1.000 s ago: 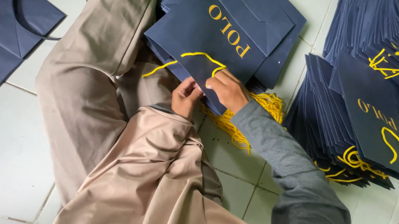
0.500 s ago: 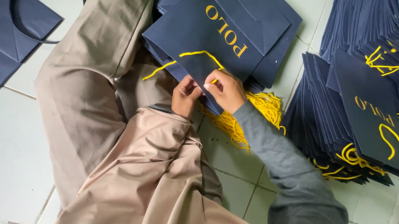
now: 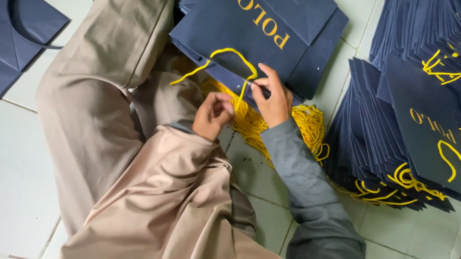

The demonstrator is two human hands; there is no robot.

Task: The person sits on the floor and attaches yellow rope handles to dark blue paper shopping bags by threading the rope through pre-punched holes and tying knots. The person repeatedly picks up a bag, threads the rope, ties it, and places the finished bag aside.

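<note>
Both hands are pinched on a yellow cord handle: the right hand at the navy paper bag's lower edge, the left hand closed at seven o'clock from it. The bag is laid at twelve o'clock, a stack of navy bags at three o'clock.

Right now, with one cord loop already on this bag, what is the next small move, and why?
Probably draw the cord end through with the left hand, while the right hand pins the navy paper bag. The yellow cord already loops above the bag's edge, and its tail runs down between both hands.
</note>
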